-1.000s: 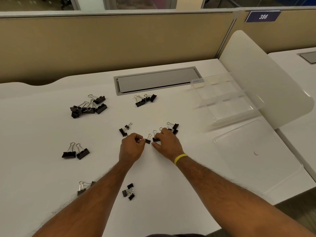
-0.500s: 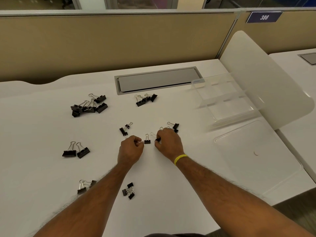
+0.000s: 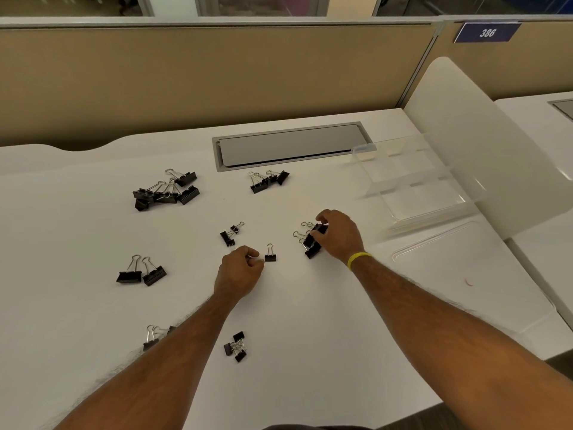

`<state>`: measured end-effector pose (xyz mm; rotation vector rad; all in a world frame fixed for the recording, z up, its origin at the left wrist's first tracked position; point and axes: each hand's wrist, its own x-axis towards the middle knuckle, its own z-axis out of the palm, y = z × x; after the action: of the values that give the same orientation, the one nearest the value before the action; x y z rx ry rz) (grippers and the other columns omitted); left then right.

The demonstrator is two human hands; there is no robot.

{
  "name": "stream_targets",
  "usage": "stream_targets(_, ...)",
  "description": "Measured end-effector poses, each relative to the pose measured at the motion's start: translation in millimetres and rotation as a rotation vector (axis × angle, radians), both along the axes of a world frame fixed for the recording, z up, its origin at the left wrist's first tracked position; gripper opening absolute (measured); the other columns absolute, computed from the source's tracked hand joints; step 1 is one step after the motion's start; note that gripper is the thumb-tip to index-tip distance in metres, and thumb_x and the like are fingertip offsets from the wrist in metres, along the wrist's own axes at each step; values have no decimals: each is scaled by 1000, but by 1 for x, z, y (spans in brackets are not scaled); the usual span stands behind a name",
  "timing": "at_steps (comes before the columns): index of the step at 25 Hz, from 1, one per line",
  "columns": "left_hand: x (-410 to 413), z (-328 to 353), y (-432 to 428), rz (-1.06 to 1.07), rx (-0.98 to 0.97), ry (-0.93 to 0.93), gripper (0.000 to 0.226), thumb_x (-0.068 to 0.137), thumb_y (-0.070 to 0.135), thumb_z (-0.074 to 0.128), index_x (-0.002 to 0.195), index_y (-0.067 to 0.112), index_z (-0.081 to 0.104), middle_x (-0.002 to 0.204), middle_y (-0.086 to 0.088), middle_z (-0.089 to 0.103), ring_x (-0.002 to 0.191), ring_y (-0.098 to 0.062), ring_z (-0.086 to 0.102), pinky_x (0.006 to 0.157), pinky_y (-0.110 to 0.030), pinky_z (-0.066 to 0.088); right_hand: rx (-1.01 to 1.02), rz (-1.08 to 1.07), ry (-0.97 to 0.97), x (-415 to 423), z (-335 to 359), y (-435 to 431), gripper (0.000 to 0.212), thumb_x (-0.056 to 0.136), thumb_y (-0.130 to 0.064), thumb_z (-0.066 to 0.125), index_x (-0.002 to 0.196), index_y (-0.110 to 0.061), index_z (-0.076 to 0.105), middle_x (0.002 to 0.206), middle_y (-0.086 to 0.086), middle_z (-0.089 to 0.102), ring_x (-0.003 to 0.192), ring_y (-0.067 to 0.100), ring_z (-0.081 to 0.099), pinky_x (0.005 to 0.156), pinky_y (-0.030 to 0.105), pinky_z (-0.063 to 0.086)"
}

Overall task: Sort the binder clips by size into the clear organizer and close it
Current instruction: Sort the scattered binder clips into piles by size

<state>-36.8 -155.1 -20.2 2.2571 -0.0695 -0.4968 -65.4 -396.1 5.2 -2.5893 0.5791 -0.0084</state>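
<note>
Change since half a second ago: right hand (image 3: pixel 339 235) has shifted rightward and away from the body, off the single small clip (image 3: pixel 270 253), and now sits on the cluster of small clips (image 3: pixel 311 240) near table centre-right. Left hand (image 3: pixel 240 268) has barely moved. The single small clip now stands alone between the two hands, just beside the left fingertips, handles pointing up.

Surface: white table (image 3: pixel 310 352) with a grey cable hatch (image 3: pixel 290 145) at the far middle. Beige partition (image 3: pixel 201 76) behind; a blue plate reading 386 (image 3: pixel 486 32) at upper right. Clear organizer (image 3: pixel 412 178) sits at the far right of the table, open, tilted against a white divider panel (image 3: pixel 483 144); its compartments look bare. Its flat clear lid (image 3: pixel 471 274) lies on the table nearer the body.

Other clips, all on the table: large pile (image 3: pixel 167 190) far left; a group (image 3: pixel 268 181) just in front of the hatch; large pair (image 3: pixel 141 273) at left; small pair (image 3: pixel 231 234) beyond the left hand; small group (image 3: pixel 236 347) near the body; two more (image 3: pixel 152 336) partly hidden by the left forearm.

Hands: left hand is curled into a loose fist, knuckles up; whether it holds anything I cannot tell. Right hand is palm down, fingers clamped on a black clip in the cluster, yellow wristband (image 3: pixel 359 259) at the wrist.
</note>
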Motion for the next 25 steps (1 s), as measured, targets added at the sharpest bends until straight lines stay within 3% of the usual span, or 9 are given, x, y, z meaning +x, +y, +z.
stream_targets(5, -1, 1, 3, 3, -8, -22, 10, 85, 25, 62, 95, 25, 66, 80, 11, 65, 77, -10, 63, 72, -25, 48, 31, -19, -128, -7, -2, 2, 20, 83, -14, 57, 102, -16, 65, 99, 1, 62, 99, 22, 56, 86, 38, 47)
stream_targets(9, -4, 1, 18, 7, -2, -51, 11, 86, 23, 61, 96, 23, 66, 83, 11, 65, 78, -10, 63, 73, -25, 48, 77, 145, -146, -7, -2, 44, 17, 83, -12, 59, 99, -14, 66, 92, -1, 61, 89, 18, 56, 82, 34, 48)
stream_targets(13, -3, 0, 20, 11, 8, -62, 12, 86, 25, 62, 97, 24, 66, 81, 11, 65, 78, -10, 64, 73, -26, 50, 89, 247, -15, -10, -14, 77, 15, 87, -25, 62, 96, -13, 64, 91, 3, 63, 90, 20, 58, 81, 36, 47)
stream_targets(19, -11, 0, 33, 35, -4, -73, 14, 85, 24, 63, 98, 21, 68, 81, 10, 66, 74, -9, 63, 70, -25, 49, 34, 139, 137, 2, -19, 110, 41, 85, -47, 62, 102, -11, 53, 100, 9, 59, 91, 27, 57, 76, 38, 47)
stream_targets(25, -22, 1, 43, 54, -25, -58, 14, 86, 23, 63, 99, 21, 68, 81, 10, 65, 74, -9, 63, 70, -24, 48, 131, 92, 123, 2, -19, 119, 31, 79, -26, 65, 105, -13, 55, 99, 8, 60, 91, 27, 58, 73, 34, 46)
